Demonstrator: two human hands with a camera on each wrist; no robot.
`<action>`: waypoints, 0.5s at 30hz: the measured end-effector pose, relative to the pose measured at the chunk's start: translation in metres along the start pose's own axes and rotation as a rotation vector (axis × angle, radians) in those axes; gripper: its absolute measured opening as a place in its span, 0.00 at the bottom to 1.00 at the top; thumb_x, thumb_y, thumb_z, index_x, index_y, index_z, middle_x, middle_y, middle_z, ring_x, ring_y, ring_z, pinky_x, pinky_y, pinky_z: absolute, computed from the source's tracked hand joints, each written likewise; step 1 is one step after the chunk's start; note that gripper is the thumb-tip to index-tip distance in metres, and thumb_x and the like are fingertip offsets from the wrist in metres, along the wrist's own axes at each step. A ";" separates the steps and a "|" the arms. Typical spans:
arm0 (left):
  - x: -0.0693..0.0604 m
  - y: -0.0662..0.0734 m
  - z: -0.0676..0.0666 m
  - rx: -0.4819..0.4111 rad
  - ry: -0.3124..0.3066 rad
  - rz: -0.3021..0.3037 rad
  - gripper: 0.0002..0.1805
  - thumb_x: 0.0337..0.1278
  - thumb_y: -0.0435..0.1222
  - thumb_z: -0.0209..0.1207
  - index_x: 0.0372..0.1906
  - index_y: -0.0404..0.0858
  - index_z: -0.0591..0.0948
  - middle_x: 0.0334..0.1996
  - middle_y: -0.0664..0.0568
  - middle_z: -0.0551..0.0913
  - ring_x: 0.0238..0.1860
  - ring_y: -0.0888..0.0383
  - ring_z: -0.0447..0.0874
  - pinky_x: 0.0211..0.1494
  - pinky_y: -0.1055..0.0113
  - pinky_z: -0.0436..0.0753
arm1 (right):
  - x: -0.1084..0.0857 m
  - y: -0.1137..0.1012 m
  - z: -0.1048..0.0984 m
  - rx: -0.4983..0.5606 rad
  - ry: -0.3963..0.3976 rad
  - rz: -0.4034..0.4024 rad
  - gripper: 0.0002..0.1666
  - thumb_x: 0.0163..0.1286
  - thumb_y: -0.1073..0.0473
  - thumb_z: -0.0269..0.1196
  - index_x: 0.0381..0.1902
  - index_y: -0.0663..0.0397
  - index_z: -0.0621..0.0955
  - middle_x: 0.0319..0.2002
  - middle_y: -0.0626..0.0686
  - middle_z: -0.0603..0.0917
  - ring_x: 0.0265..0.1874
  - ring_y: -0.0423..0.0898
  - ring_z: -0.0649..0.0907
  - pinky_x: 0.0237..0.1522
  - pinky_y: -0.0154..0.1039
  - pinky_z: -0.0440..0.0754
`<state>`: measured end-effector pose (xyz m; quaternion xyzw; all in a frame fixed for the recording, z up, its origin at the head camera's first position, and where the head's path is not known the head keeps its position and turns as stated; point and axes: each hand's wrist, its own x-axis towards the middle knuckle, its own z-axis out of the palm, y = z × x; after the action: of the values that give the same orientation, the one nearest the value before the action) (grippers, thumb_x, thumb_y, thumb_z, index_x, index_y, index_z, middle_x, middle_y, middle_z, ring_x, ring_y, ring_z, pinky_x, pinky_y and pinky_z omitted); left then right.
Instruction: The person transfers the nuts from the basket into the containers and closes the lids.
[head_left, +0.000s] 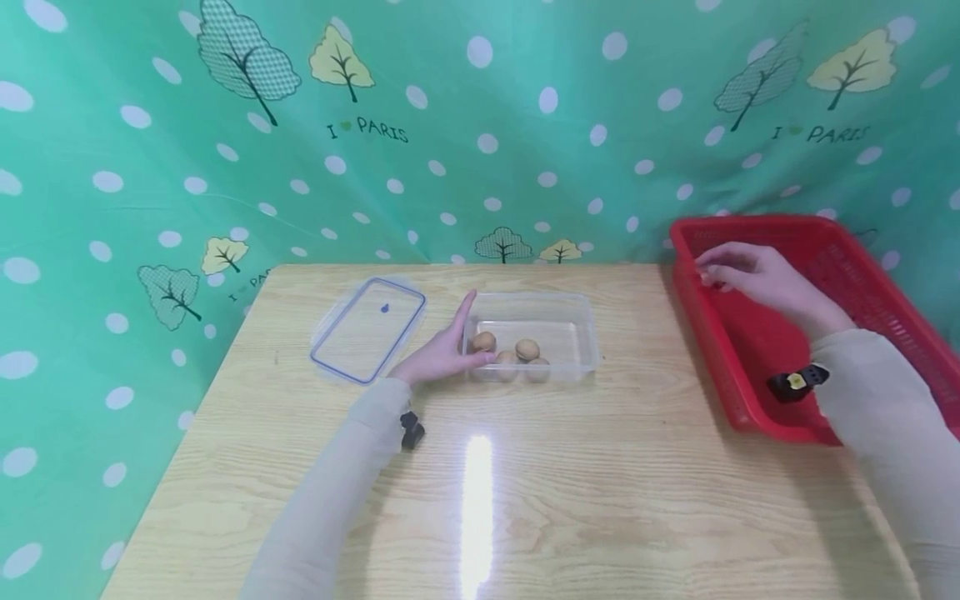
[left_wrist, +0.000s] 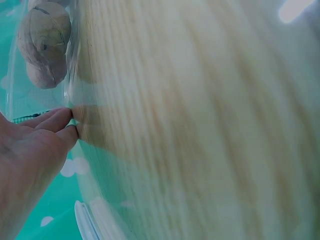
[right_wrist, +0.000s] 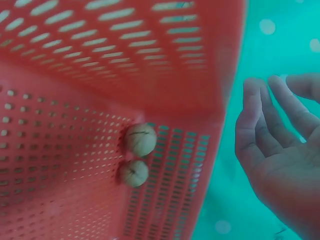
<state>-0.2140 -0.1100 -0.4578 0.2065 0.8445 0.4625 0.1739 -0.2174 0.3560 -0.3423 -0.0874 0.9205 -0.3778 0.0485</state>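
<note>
My left hand [head_left: 446, 354] rests with extended fingers and thumb against the left end of a clear plastic box [head_left: 566, 329]. In the left wrist view its fingertips [left_wrist: 64, 117] touch the box's edge. Inside the box lie several walnuts [head_left: 527, 349], gathered toward the front left. My right hand [head_left: 765, 283] hovers over the left side of a red basket [head_left: 738, 408], fingers loosely bent. The right wrist view shows that hand [right_wrist: 280, 145] with nothing between its fingers. Two walnuts [right_wrist: 141, 140] lie in a corner of the basket there; the head view does not show them.
A clear lid with a blue seal [head_left: 367, 333] lies flat on the wooden table [head_left: 585, 483], left of the box. Behind the table hangs a green dotted curtain [head_left: 450, 150]. The basket's raised walls stand at the table's right side.
</note>
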 end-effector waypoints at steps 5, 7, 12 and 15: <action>0.000 0.000 0.000 0.008 0.000 0.002 0.63 0.53 0.51 0.67 0.72 0.69 0.26 0.74 0.35 0.46 0.67 0.37 0.61 0.67 0.45 0.63 | 0.003 0.014 -0.002 0.009 0.006 0.024 0.24 0.72 0.53 0.60 0.59 0.62 0.74 0.41 0.46 0.83 0.38 0.38 0.81 0.37 0.29 0.81; 0.000 0.000 0.000 0.011 -0.001 0.002 0.63 0.53 0.50 0.67 0.72 0.68 0.26 0.74 0.34 0.46 0.67 0.36 0.61 0.66 0.44 0.63 | 0.005 0.019 -0.003 0.007 0.007 0.034 0.25 0.71 0.53 0.60 0.60 0.62 0.74 0.42 0.48 0.84 0.39 0.39 0.82 0.37 0.30 0.81; -0.002 0.002 0.000 0.020 -0.001 -0.012 0.63 0.53 0.50 0.67 0.72 0.70 0.26 0.73 0.33 0.49 0.65 0.35 0.63 0.65 0.44 0.65 | 0.010 0.030 -0.002 -0.002 -0.002 0.078 0.26 0.71 0.52 0.60 0.61 0.61 0.73 0.48 0.59 0.81 0.41 0.44 0.82 0.39 0.33 0.82; -0.002 0.003 0.000 0.023 0.003 -0.017 0.63 0.53 0.51 0.67 0.72 0.69 0.26 0.73 0.32 0.50 0.64 0.35 0.65 0.65 0.45 0.66 | 0.014 0.037 -0.002 -0.004 -0.019 0.103 0.28 0.71 0.51 0.60 0.63 0.60 0.71 0.51 0.63 0.79 0.43 0.47 0.81 0.41 0.38 0.83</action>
<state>-0.2118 -0.1095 -0.4551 0.2006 0.8517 0.4516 0.1744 -0.2356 0.3804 -0.3676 -0.0436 0.9240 -0.3722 0.0764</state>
